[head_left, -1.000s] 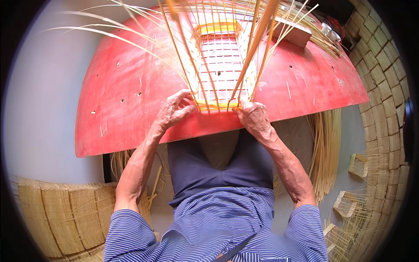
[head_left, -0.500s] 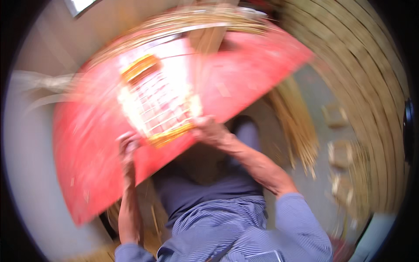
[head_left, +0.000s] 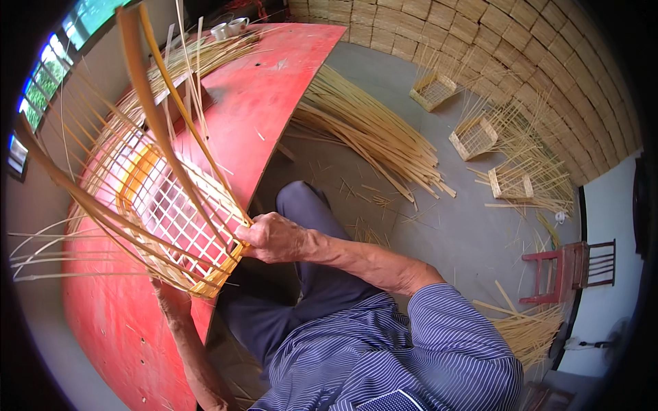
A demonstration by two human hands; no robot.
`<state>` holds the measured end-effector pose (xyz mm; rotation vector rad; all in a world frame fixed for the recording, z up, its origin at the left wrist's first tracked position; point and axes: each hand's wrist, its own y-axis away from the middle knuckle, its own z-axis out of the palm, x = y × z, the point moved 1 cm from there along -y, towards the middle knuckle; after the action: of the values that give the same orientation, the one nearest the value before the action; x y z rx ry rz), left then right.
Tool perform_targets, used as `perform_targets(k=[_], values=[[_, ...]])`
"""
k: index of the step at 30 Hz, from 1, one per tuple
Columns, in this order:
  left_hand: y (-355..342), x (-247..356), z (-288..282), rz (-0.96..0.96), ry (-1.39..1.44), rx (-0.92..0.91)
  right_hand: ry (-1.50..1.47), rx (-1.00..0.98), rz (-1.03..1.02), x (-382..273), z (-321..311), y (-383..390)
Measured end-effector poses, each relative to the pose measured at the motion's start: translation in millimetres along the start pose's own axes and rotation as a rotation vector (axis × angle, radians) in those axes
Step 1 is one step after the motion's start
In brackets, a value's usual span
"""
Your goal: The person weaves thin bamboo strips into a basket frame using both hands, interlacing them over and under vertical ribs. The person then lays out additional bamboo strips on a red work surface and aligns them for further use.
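A woven bamboo basket (head_left: pixel 140 168) with yellow bands and long upright strips stands at the left, over the red board (head_left: pixel 260 89), its open grid floor showing. My right hand (head_left: pixel 271 236) grips the basket's near right corner, fingers closed round it. My left hand (head_left: pixel 166 291) reaches under the basket's near left side; the fingers are hidden behind the weave. Loose thin strips stick out leftward from the basket.
Beyond the basket lie bundled strips (head_left: pixel 233 44), a wooden block (head_left: pixel 175 99) and white cups (head_left: pixel 236 27). On the floor are long strips (head_left: pixel 370 144) and three unfinished baskets (head_left: pixel 473 137). Stacked woven pieces (head_left: pixel 480 41) line the wall. A red chair (head_left: pixel 548 267) stands right.
My view has swung to the right, showing more floor. The basket and both hands now appear further left and the basket more slanted, with my left fingers gone behind it.
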<state>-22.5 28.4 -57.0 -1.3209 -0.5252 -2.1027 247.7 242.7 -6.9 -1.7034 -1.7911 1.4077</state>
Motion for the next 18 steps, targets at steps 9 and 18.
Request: perform_targets(k=[9,18], values=[[-82.7,-16.2,161.1,0.003,-0.176,-0.419,0.283,0.094,0.224,27.7,-100.7,58.0],[-126.9,-113.6,364.1,-0.097,-0.431,-0.737,0.692,0.337,0.638,35.6,-247.0,166.2]])
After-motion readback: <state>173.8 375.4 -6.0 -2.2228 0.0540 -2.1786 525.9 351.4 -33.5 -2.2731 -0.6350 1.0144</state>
